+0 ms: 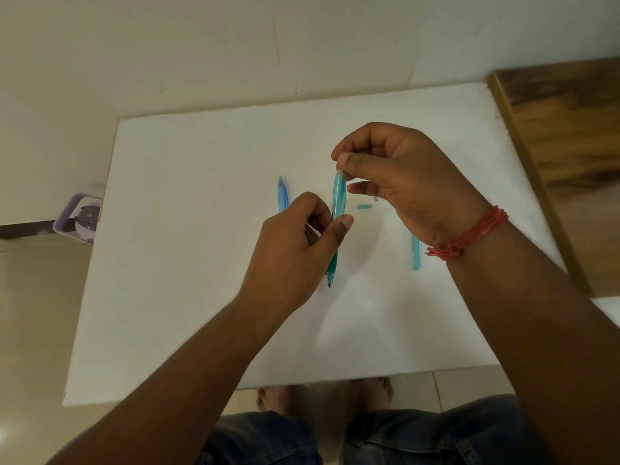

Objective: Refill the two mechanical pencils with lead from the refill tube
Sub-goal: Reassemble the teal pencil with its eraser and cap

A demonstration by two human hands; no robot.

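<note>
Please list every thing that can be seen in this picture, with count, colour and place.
teal pencil: one, teal, held upright above the board by both hands
blue pencil: one, blue, lying on the board, left of the hands
small cap: one, teal, on the board
refill tube: one, light blue, on the board, partly behind the right wrist
white board: one, white
purple container: one, left of the board
left hand: grips the pencil's middle
right hand: pinches the pencil's top end

Left hand (295,243): we curl it, thumb and fingers closed in a grip.
Right hand (399,176): raised higher, thumb and forefinger pinched together, it seems.
Forearms: both reach forward, the right wrist more bent.
</note>
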